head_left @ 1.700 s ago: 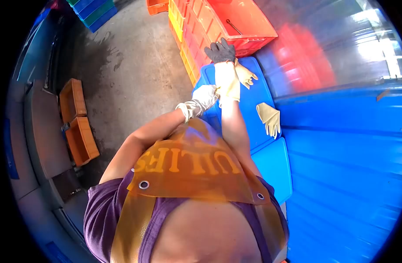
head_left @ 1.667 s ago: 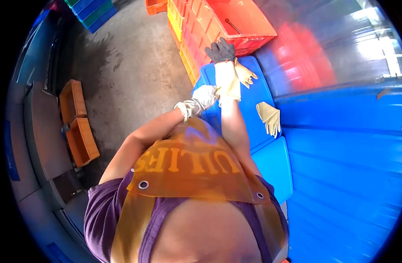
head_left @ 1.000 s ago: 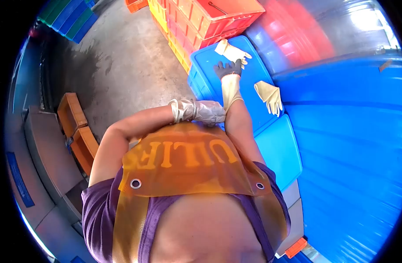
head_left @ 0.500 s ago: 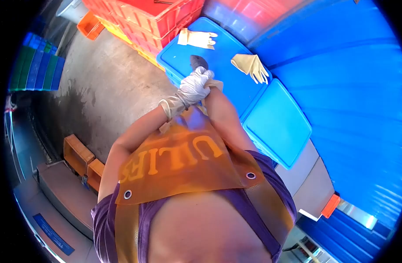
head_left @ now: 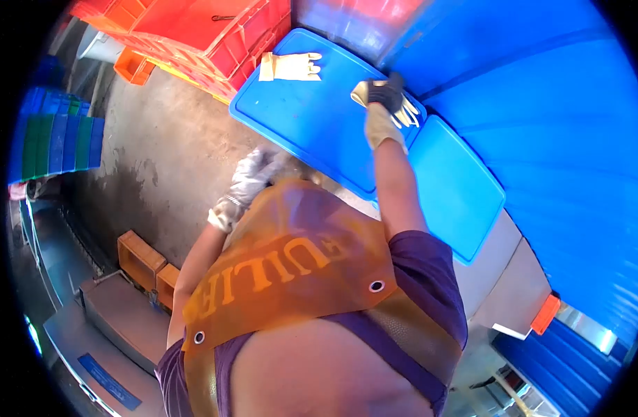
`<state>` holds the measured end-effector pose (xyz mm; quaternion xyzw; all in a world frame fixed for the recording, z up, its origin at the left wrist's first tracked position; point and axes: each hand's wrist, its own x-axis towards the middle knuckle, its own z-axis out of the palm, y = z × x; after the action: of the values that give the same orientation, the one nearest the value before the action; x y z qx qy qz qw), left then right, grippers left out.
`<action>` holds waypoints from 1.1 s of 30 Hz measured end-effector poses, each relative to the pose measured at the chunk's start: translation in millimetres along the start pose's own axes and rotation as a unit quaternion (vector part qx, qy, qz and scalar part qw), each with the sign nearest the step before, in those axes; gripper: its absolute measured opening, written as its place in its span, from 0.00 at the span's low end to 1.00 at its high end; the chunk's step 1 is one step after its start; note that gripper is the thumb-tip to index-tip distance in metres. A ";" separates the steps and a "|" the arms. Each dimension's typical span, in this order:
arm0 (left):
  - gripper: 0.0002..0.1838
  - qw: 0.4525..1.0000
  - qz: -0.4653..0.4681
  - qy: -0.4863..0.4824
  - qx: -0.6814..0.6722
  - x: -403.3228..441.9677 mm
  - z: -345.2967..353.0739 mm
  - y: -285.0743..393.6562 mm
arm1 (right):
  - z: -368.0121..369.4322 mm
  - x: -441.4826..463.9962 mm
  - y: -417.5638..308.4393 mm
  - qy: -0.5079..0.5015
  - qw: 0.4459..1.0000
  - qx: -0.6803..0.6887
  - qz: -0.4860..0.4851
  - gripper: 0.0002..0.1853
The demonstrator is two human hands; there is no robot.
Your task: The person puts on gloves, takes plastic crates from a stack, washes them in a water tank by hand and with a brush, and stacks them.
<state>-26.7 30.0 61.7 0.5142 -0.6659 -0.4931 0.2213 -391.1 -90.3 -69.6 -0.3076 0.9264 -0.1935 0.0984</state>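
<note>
My right hand (head_left: 386, 96), in a work glove with dark fingers and a cream cuff, reaches over a loose cream glove (head_left: 407, 115) on a blue lid (head_left: 312, 115). Its fingers stretch across the loose glove and hide the middle of it; no firm grip shows. My left hand (head_left: 253, 174), in a whitish-grey glove, is beside the front of my orange-brown apron (head_left: 284, 264). Its fingers point forward, somewhat blurred, and nothing shows in them. Another cream glove (head_left: 291, 67) lies flat near the far left part of the lid.
Stacked red crates (head_left: 222, 48) stand behind the lid, with a small dark tool (head_left: 223, 17) on top. A lighter blue lid (head_left: 458, 187) adjoins on the right, beside a blue corrugated wall (head_left: 555, 125). Orange crates (head_left: 140, 258) sit on the floor at left.
My hands, together before, have come apart. The right moved forward and right to the loose glove; the left drew back and left toward the apron. Both loose gloves lie where they were.
</note>
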 end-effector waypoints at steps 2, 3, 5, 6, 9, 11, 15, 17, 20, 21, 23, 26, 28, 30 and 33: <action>0.10 0.998 -0.064 0.011 0.023 -19.6 -16.4 -34.6 | -3.6 31.1 28.8 0.084 0.991 -0.099 0.030 0.50; 0.11 0.994 -0.096 0.016 0.049 -31.2 -20.9 -51.1 | -28.6 30.2 23.1 -0.001 0.988 -0.140 0.066 0.52; 0.12 0.982 -0.182 0.001 -0.040 -55.8 -24.1 -90.3 | -26.9 48.9 34.1 -0.075 0.972 -0.221 0.038 0.32; 0.14 0.956 -0.260 -0.021 -0.133 -66.4 -24.2 -100.4 | -21.9 56.9 35.3 -0.154 0.959 -0.236 0.030 0.25; 0.16 0.896 -0.339 0.045 -0.282 -87.0 -13.5 -98.2 | -28.1 10.8 -2.0 -0.182 0.945 -0.247 -0.115 0.18; 0.24 0.855 -0.352 0.040 -0.379 -81.5 -3.5 -117.5 | -9.6 -28.6 -9.5 -0.088 0.945 -0.119 -0.291 0.15; 0.52 0.736 -0.313 -0.038 -0.599 -50.8 -1.6 -90.6 | -60.6 -150.7 -73.6 -0.033 0.810 0.144 -0.567 0.06; 0.56 0.693 -0.291 -0.014 -0.659 -42.6 0.8 -85.4 | -60.5 -193.8 -86.2 -0.024 0.714 0.254 -0.652 0.07; 0.53 0.629 -0.212 0.106 -0.741 -45.5 -10.8 -74.1 | -84.8 -243.9 -95.3 -0.075 0.631 0.290 -0.716 0.10; 0.52 0.633 -0.147 0.116 -0.751 -49.1 -12.8 -87.7 | -90.2 -253.6 -95.4 -0.104 0.606 0.287 -0.735 0.11; 0.41 0.619 -0.064 0.183 -0.761 -56.1 -14.8 -128.6 | -87.3 -263.2 -94.3 -0.128 0.590 0.290 -0.743 0.12; 0.25 0.644 -0.124 0.240 -0.716 -75.2 -30.9 -165.7 | -67.9 -271.3 -95.3 -0.166 0.582 0.299 -0.738 0.11; 0.22 0.673 -0.153 0.222 -0.689 -93.0 -40.2 -170.1 | -53.3 -272.7 -93.8 -0.265 0.611 0.295 -0.685 0.10; 0.18 0.647 -0.197 0.280 -0.682 -112.7 -37.4 -174.6 | -26.0 -273.1 -87.7 -0.260 0.587 0.302 -0.705 0.08; 0.12 0.774 -0.312 0.300 -0.461 -173.0 -33.2 -217.8 | 23.9 -282.8 -65.0 -0.432 0.715 0.208 -0.509 0.16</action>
<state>166.1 175.3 -80.4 0.6520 -0.0610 -0.6036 0.4548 -125.6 26.7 -46.2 -0.7547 0.4228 -0.2479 0.4362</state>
